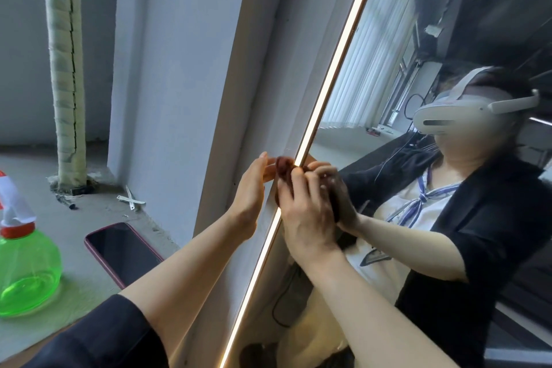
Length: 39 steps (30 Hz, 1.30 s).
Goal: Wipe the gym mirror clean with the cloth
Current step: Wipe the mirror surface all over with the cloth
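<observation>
Working the cloth along the mirror's lit edge

I have the dark reddish cloth (282, 169) bunched at the mirror (388, 54) edge, mid-frame, right on the light strip (334, 69). My right hand (304, 212) pinches it in a curled grip; my left hand (249, 194) lies flat, fingers straight, on the frame (239, 98) at 9 o'clock from the cloth. I'd spread the cloth flatter and press evenly. A spray bottle (27, 263) and phone (122, 251) sit at 8 o'clock on the ledge (80, 218).

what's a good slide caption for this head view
Right hand grips a dark reddish cloth on the lit edge of the gym mirror, left hand flat against its frame.
</observation>
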Available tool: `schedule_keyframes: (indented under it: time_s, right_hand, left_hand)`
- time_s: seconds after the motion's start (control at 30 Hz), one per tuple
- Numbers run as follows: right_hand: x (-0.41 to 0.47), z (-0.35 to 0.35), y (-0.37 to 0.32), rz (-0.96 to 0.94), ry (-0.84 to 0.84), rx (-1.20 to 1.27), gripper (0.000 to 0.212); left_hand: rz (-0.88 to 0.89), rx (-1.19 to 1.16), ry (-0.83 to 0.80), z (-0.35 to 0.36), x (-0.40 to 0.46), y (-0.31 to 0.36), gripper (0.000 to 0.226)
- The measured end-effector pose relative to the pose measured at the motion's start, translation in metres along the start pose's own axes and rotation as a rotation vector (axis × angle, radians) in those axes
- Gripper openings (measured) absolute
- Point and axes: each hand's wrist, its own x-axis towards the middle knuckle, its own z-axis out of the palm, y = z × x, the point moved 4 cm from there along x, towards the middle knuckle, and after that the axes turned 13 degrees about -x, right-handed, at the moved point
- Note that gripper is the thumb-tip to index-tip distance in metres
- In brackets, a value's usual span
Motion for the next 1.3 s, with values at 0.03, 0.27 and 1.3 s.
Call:
schedule_keyframes:
  time_s: [0.03,0.27,1.3]
  right_hand:
    - [-0.003,0.000,-0.003,-0.002,-0.025,0.041,0.024]
    - [0.094,-0.025,0.040,0.135,0.084,0.027,0.048]
    - [0.120,-0.029,0.057,-0.020,-0.079,0.076,0.035]
  left_hand:
    - [0.003,0.000,0.002,0.000,0.000,0.001,0.047]
    - [-0.010,0.019,0.047,0.009,0.004,0.011,0.049]
    - [0.213,0.008,-0.052,0.063,0.039,0.118,0.037]
